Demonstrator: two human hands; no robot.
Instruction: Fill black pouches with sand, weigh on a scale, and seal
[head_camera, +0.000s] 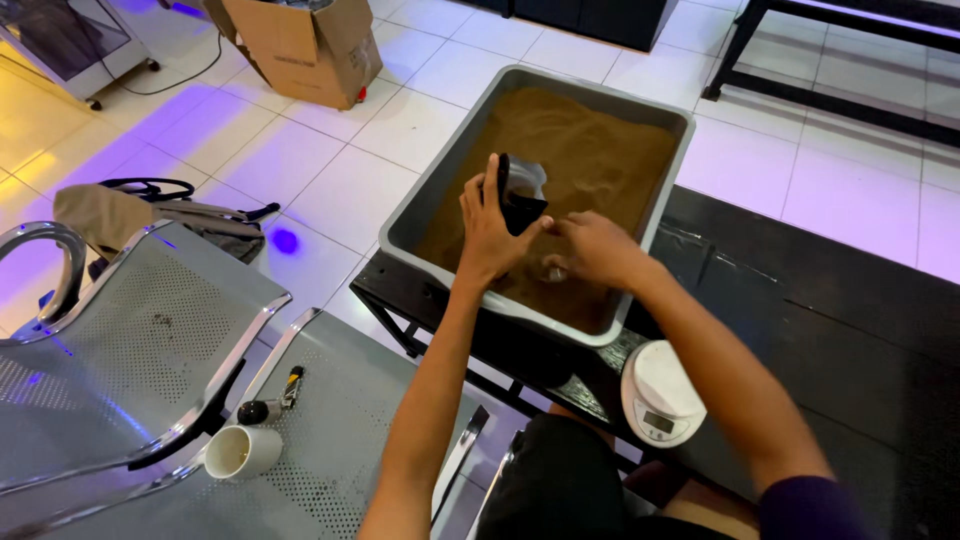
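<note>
The left hand is closed around a small black pouch, fingers wrapped on its near side and thumb toward the right, so the pouch stands roughly upright with its open, lighter-lined mouth at the top, above and slightly beyond the knuckles. The right hand sits just beside the left, to its right and touching or almost touching it at the thumb; its fingers are curled downward into the brown powder, and something small and pale shows beneath them, too blurred to identify, so whether this hand is pinching anything cannot be told. The relation that matters: the pouch mouth lies up and to the left of the right hand's fingertips, with the pouch's long axis running near vertical, tilted a little away from the person. The right hand is the nearer one to the powder surface; the left holds the pouch just above it. Both hands work over the near end of a grey rectangular tray, which holds the powder and rests on a dark table. A white round kitchen scale stands below the right forearm, near the table's edge and apart from the tray. Off to the left, well apart, a white cup lies on a perforated metal bench.
</note>
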